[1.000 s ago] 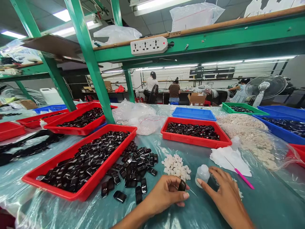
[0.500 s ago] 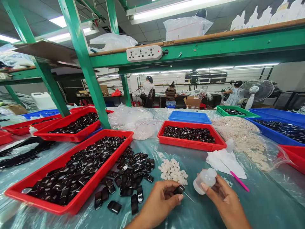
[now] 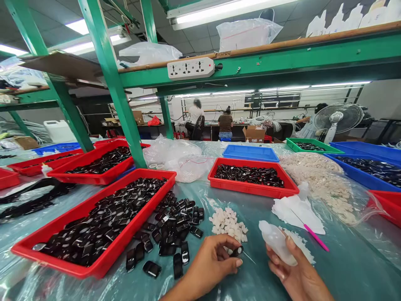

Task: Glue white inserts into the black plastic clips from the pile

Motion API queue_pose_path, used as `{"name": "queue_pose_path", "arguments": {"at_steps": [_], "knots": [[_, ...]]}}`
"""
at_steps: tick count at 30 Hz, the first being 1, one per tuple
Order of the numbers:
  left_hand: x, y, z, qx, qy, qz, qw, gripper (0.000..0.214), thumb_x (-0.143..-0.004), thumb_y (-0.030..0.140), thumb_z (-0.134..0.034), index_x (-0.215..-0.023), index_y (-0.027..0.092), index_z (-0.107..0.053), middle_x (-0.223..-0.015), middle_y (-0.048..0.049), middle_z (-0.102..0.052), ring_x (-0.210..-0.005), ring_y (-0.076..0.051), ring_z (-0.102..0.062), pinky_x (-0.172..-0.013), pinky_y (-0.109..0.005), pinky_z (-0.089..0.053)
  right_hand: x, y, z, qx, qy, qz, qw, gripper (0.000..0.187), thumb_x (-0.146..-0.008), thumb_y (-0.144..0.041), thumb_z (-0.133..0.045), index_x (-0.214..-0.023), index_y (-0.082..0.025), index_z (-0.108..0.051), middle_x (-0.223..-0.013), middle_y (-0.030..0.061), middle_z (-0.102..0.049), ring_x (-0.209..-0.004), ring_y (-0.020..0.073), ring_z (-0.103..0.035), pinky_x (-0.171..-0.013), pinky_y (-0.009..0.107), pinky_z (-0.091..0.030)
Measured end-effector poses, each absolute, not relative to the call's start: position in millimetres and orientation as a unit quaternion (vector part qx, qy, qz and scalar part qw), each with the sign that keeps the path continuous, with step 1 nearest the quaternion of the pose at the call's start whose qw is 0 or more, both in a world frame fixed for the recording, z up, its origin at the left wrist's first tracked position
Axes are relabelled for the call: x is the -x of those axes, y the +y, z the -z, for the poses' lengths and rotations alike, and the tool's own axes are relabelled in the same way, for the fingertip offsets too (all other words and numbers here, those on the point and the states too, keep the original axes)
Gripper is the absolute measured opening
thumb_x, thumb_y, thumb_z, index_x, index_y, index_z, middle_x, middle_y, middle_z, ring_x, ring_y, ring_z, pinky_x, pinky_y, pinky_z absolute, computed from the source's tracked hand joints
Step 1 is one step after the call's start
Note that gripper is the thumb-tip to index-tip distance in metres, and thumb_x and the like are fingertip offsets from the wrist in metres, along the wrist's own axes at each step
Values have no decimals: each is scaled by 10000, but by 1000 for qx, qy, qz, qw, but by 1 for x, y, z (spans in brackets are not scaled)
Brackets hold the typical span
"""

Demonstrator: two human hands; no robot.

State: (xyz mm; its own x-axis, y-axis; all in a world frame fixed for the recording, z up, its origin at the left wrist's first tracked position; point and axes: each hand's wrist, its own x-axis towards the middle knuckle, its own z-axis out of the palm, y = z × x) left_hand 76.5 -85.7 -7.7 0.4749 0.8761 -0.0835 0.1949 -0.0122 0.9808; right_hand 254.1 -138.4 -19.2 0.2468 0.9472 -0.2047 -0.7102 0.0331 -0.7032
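Observation:
My left hand (image 3: 216,263) pinches a small glossy black plastic piece (image 3: 237,251) between thumb and fingers, a pale round spot showing on its end. A thin needle-like pin (image 3: 249,258) juts out beside that piece; whether it is fixed to it I cannot tell. Wrapped in my right hand (image 3: 293,263) is a translucent white squeeze bottle (image 3: 277,242), tilted with its narrow end up and to the left. Just beyond my left hand lies a heap of small off-white pieces (image 3: 228,223). Loose black plastic pieces (image 3: 175,225) are scattered to its left.
A red tray (image 3: 103,267) full of black pieces stands at the left, another red tray (image 3: 250,190) farther back. A pink-handled pick (image 3: 317,238) rests by a white cloth (image 3: 297,211). At right lies a bag of off-white pieces (image 3: 335,188). A green shelf post (image 3: 117,92) rises at left.
The bottle in my right hand has turned over: its neck pointed up and right, and now its narrow end points up and left. My left hand has barely moved.

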Motion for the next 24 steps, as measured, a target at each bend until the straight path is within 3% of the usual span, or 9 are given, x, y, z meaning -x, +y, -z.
{"name": "queue_pose_path", "arguments": {"at_steps": [7, 11, 19, 24], "knots": [[-75, -86, 10, -627, 399, -304, 596, 295, -644, 178, -696, -921, 134, -607, -601, 36, -598, -559, -121, -565, -558, -229, -406, -254, -140, 20, 330, -112, -628, 696, 202, -656, -372, -748, -771, -221, -678, -589, -36, -576, -432, 68, -421, -363, 170, -371], [-75, -87, 8, -635, 413, -296, 582, 297, -660, 187, -687, -941, 133, -606, -556, 49, -572, -533, -120, -555, -552, -231, -393, -250, -140, 20, 363, -125, -605, 698, 277, -591, -392, -792, -766, -192, -710, -590, -39, -598, -398, 35, -390, -363, 146, -377], [-75, -86, 5, -679, 433, -285, 519, 279, -660, 206, -692, -930, 138, -666, -567, 57, -481, -541, -107, -451, -538, -224, -326, -249, -135, 28, 473, -222, -506, 686, 417, -545, -519, -755, -771, -184, -656, -427, -72, -478, -333, 54, -317, -342, 197, -343], [-76, -88, 3, -688, 434, -281, 510, 269, -647, 203, -698, -908, 138, -683, -584, 55, -464, -557, -109, -419, -547, -222, -318, -249, -139, 24, 529, -263, -465, 659, 458, -543, -536, -750, -788, -157, -671, -379, -81, -398, -391, 92, -391, -397, 207, -347]]}}
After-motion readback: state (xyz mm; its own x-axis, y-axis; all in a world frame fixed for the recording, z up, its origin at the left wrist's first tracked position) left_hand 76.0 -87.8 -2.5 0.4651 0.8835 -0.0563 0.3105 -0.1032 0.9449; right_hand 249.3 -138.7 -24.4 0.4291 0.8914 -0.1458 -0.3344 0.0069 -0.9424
